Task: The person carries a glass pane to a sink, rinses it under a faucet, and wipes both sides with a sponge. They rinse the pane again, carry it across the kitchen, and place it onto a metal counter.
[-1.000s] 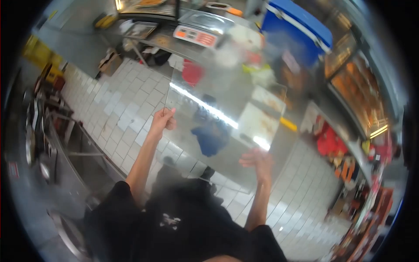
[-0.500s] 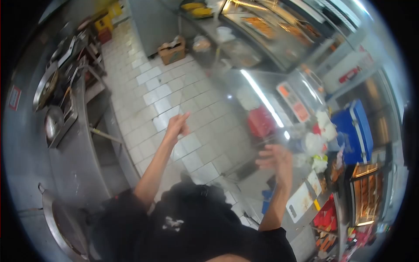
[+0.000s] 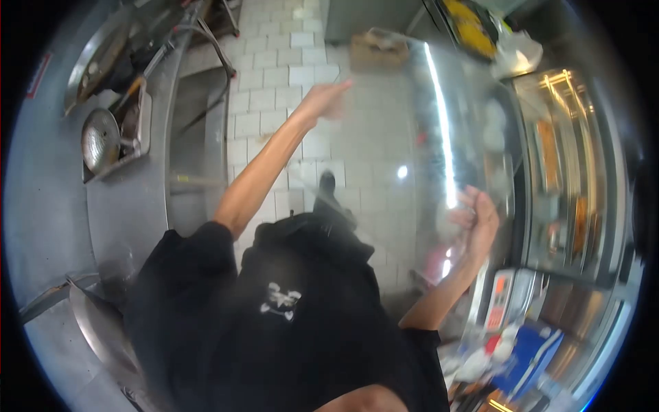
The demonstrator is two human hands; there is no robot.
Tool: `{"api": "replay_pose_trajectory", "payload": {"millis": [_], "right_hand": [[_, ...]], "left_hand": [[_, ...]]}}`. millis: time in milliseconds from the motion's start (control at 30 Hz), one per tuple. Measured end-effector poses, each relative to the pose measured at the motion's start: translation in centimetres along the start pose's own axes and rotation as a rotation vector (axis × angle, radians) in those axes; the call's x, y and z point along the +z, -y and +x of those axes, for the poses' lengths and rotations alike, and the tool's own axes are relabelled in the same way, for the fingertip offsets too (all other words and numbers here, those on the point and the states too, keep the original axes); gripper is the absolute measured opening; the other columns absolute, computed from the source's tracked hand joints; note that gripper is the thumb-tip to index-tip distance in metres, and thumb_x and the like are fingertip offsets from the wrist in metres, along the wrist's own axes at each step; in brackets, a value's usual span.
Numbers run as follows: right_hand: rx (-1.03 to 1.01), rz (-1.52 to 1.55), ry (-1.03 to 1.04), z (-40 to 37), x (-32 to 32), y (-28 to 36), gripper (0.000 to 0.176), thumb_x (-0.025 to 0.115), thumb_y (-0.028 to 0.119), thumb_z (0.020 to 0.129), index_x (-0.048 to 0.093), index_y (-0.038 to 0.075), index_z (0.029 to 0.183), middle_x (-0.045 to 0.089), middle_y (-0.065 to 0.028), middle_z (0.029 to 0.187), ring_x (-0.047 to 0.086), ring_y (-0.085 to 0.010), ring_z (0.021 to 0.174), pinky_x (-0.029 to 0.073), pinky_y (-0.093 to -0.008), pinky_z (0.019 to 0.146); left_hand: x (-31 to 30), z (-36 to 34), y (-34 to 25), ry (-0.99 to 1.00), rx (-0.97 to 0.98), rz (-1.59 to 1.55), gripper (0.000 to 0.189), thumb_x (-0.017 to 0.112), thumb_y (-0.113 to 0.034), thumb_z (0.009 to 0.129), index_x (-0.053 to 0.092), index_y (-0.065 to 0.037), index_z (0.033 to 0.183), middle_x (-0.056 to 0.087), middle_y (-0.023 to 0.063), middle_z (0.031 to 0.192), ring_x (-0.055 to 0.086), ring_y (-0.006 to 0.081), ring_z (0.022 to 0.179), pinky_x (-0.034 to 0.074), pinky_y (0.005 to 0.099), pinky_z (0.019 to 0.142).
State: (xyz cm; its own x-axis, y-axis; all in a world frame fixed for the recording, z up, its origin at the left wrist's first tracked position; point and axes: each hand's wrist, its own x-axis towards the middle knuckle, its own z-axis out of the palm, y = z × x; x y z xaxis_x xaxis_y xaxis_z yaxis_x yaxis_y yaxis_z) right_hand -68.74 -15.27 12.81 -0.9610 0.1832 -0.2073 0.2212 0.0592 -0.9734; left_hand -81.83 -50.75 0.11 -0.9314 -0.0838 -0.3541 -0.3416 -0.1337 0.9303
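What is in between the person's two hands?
A big clear sheet stretches from the left hand to the right hand. White floor tiles show through it, and a bright light streak glints on it. The head view shows this.

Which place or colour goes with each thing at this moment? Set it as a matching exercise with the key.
Things:
1. clear sheet
2. cardboard box
3. round metal pan
4. cooler box

Places or colours:
A. at the steel counter, far left
B. blue, lower right
C. held up between the left hand and the right hand
D. on the tiled floor, near the top

Pairs: 1-C, 2-D, 3-A, 4-B
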Motion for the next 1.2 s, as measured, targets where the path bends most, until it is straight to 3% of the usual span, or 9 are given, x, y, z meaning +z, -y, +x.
{"api": "replay_pose_trajectory", "payload": {"millis": [33, 100, 167, 367, 500, 667, 900, 1000, 1200], "right_hand": [[-0.02, 0.023, 0.064, 3.9, 2.3, 1.0, 0.046, 0.05, 0.033, 0.096, 0.053, -0.009, 0.111, 0.066, -0.0226, 0.092, 0.069, -0.0311, 0.068, 0.056, -0.0303, 0.05], [-0.019, 0.041, 0.183, 10.9, 7.7, 3.2, 0.045, 0.049, 0.033, 0.096, 0.053, -0.009, 0.111, 0.066, -0.0223, 0.093, 0.069, -0.0306, 0.069, 0.056, -0.0303, 0.052], [-0.057, 0.043, 0.321, 18.0, 14.1, 7.1, 0.045, 0.049, 0.034, 0.097, 0.053, -0.009, 0.112, 0.066, -0.0219, 0.094, 0.069, -0.0301, 0.07, 0.056, -0.0302, 0.053], [-0.116, 0.018, 0.775, 34.5, 33.9, 14.5, 0.043, 0.044, 0.03, 0.099, 0.046, -0.005, 0.123, 0.065, -0.0223, 0.101, 0.07, -0.0284, 0.078, 0.058, -0.0317, 0.063], [-0.161, -0.017, 0.9, 41.9, 48.4, 20.5, 0.044, 0.043, 0.027, 0.099, 0.042, -0.005, 0.13, 0.063, -0.0238, 0.108, 0.068, -0.0306, 0.085, 0.059, -0.0328, 0.064], [-0.203, -0.1, 0.918, 50.0, 62.1, 28.4, 0.051, 0.049, 0.026, 0.097, 0.036, -0.006, 0.136, 0.061, -0.0273, 0.109, 0.068, -0.0329, 0.089, 0.059, -0.0349, 0.067], [-0.422, -0.23, 0.69, 62.6, 77.4, 34.9, 0.045, 0.047, 0.025, 0.097, 0.048, -0.01, 0.126, 0.067, -0.0239, 0.093, 0.07, -0.0281, 0.079, 0.057, -0.0303, 0.06], [-0.476, -0.232, 0.642, 69.4, 84.6, 36.7, 0.043, 0.045, 0.024, 0.098, 0.049, -0.01, 0.125, 0.067, -0.0232, 0.09, 0.07, -0.0275, 0.076, 0.057, -0.0304, 0.06], [-0.535, -0.233, 0.651, 85.6, 98.7, 43.3, 0.041, 0.043, 0.022, 0.099, 0.051, -0.01, 0.123, 0.067, -0.0221, 0.086, 0.069, -0.0249, 0.071, 0.056, -0.0295, 0.058]], "left_hand": [[-1.7, 0.9, -1.9, -0.09, -0.028, 0.005, 0.048, 0.067, -0.05, 0.081, 0.055, -0.005, 0.069, 0.057, 0.006, 0.062, 0.056, 0.0144, 0.05, 0.045, 0.0269, 0.048], [-8.3, 8.0, -1.6, -0.074, -0.009, -0.088, 0.049, 0.068, -0.05, 0.08, 0.053, -0.006, 0.068, 0.055, 0.0062, 0.061, 0.055, 0.0143, 0.048, 0.043, 0.0268, 0.044], [-11.6, 10.0, -6.0, -0.324, -0.064, -0.132, 0.049, 0.07, -0.051, 0.079, 0.051, -0.007, 0.067, 0.053, 0.0048, 0.06, 0.051, 0.0132, 0.044, 0.04, 0.0257, 0.041], [-24.5, 23.1, -9.2, -0.546, -0.046, -0.14, 0.051, 0.073, -0.053, 0.075, 0.044, -0.012, 0.065, 0.045, -0.0006, 0.057, 0.044, 0.0095, 0.042, 0.036, 0.0244, 0.038], [-33.7, 37.0, -10.7, -0.516, -0.058, -0.332, 0.048, 0.072, -0.053, 0.077, 0.043, -0.016, 0.065, 0.041, -0.004, 0.055, 0.038, 0.0083, 0.04, 0.027, 0.0219, 0.037], [-39.7, 52.3, -17.3, -0.365, -0.013, -0.538, 0.045, 0.07, -0.052, 0.079, 0.044, -0.019, 0.065, 0.039, -0.0063, 0.055, 0.036, 0.0047, 0.042, 0.027, 0.0208, 0.038], [-45.9, 73.6, -28.5, -0.14, 0.053, -0.594, 0.038, 0.067, -0.053, 0.081, 0.053, -0.018, 0.077, 0.042, -0.0072, 0.062, 0.04, 0.0036, 0.053, 0.031, 0.0223, 0.045], [-49.5, 83.8, -33.5, -0.193, 0.086, -0.628, 0.044, 0.065, -0.056, 0.082, 0.049, -0.019, 0.065, 0.041, -0.008, 0.055, 0.033, 0.005, 0.043, 0.023, 0.0213, 0.039], [-58.9, 102.7, -43.7, -0.22, 0.135, -0.571, 0.043, 0.065, -0.058, 0.081, 0.05, -0.019, 0.071, 0.041, -0.0084, 0.06, 0.035, 0.005, 0.048, 0.025, 0.0226, 0.041]]}}
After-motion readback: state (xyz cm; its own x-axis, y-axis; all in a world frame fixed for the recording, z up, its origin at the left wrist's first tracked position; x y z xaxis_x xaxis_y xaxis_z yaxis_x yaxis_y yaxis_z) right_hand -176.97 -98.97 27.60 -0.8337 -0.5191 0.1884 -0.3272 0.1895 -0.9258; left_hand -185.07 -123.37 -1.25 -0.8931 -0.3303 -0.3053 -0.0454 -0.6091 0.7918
